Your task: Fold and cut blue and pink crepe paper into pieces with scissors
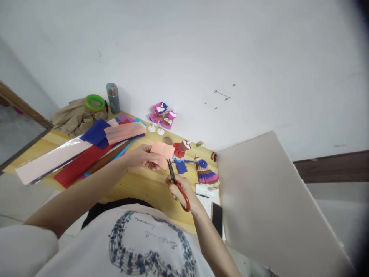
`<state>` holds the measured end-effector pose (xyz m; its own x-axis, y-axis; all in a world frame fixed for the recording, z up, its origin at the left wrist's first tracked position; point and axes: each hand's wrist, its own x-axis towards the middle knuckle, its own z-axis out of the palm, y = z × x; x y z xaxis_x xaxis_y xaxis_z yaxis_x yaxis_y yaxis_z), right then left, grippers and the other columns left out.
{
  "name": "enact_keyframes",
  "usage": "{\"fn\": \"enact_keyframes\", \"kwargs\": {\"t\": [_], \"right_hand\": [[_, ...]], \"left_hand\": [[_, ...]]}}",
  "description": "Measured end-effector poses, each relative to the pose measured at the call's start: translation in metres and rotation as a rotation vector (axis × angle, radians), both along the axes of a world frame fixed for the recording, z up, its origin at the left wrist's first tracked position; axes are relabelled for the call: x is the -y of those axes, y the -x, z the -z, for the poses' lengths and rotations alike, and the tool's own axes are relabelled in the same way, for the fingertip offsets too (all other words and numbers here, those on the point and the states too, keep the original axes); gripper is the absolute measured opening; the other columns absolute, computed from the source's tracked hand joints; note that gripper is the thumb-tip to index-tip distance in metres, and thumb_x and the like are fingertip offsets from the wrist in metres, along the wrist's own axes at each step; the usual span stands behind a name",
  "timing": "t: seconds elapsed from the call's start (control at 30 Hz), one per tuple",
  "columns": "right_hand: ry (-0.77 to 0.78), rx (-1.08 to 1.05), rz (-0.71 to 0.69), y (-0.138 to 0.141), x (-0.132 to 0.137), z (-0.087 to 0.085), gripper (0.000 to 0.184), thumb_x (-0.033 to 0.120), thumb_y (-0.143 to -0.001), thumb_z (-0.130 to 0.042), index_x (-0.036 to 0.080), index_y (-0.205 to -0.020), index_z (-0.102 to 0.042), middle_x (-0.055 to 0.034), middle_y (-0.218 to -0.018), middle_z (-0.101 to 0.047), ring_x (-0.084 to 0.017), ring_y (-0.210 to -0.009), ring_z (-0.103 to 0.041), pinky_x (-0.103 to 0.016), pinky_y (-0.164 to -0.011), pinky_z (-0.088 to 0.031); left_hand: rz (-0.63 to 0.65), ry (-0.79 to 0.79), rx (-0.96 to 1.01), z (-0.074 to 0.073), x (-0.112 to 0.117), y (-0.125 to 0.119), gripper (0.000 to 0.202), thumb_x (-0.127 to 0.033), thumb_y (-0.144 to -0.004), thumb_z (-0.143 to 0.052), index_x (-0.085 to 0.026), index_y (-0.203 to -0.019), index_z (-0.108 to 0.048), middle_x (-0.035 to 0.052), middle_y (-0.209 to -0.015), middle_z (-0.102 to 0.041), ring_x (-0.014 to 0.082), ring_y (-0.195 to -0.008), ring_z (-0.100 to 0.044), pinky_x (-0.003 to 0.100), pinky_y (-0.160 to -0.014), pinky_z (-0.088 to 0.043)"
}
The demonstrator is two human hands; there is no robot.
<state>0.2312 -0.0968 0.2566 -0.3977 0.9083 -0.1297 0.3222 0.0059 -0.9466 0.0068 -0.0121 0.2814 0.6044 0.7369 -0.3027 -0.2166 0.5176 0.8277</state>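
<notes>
Over the table, my left hand point(144, 157) pinches a piece of peach paper point(162, 150), which looks like crepe paper with a crease across it. My right hand point(180, 185) grips a pair of scissors point(173, 174) with red-orange handles. Their dark blades point up toward the lower right edge of the paper; whether they touch it I cannot tell. Just beyond stands a small dress form in a red and brown ruffled dress point(181, 148). Blue paper pieces point(181, 166) lie right of the blades, beside a multicoloured ruffled dress point(206, 172).
Folded crepe paper strips point(95, 152) cover the table's left side. Behind them are green tape point(95, 102), a tan cloth point(73, 115) and a flask point(113, 98). Decorated miniature dresses point(163, 114) stand by the wall. A phone point(216, 218) and notebook point(204, 198) lie near a white panel point(259, 192).
</notes>
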Motion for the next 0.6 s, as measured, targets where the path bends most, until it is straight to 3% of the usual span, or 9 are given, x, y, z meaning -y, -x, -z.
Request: {"fn": "enact_keyframes", "kwargs": {"t": [0.3,0.43,0.6], "right_hand": [[0.059,-0.226,0.262,0.011,0.007,0.033,0.036,0.053,-0.082,-0.067,0.020,-0.090,-0.057,0.0064,-0.058,-0.046,-0.009,-0.042,-0.043,-0.022,-0.040,-0.037],[-0.004,-0.397,0.438,0.026,-0.003,0.023,0.041,0.059,-0.083,-0.064,0.020,-0.092,-0.056,0.0071,-0.051,-0.047,-0.010,-0.038,-0.043,-0.023,-0.039,-0.036],[-0.018,-0.472,0.452,0.036,-0.016,0.006,0.049,0.064,-0.079,-0.065,0.020,-0.097,-0.056,0.0074,-0.052,-0.049,-0.011,-0.039,-0.045,-0.026,-0.041,-0.039]], "left_hand": [[-0.141,0.060,0.021,0.007,0.011,-0.005,0.042,-0.044,-0.057,-0.089,-0.008,-0.076,-0.076,0.0111,-0.072,-0.074,0.0134,-0.060,-0.062,0.024,-0.056,-0.044],[-0.177,0.072,0.034,0.008,0.014,-0.009,0.040,-0.042,-0.057,-0.089,-0.009,-0.076,-0.076,0.0107,-0.072,-0.073,0.0142,-0.062,-0.062,0.024,-0.055,-0.043],[-0.150,0.078,0.047,0.015,0.017,-0.013,0.035,-0.041,-0.059,-0.088,-0.011,-0.073,-0.076,0.0080,-0.069,-0.071,0.0132,-0.058,-0.059,0.024,-0.053,-0.039]]}}
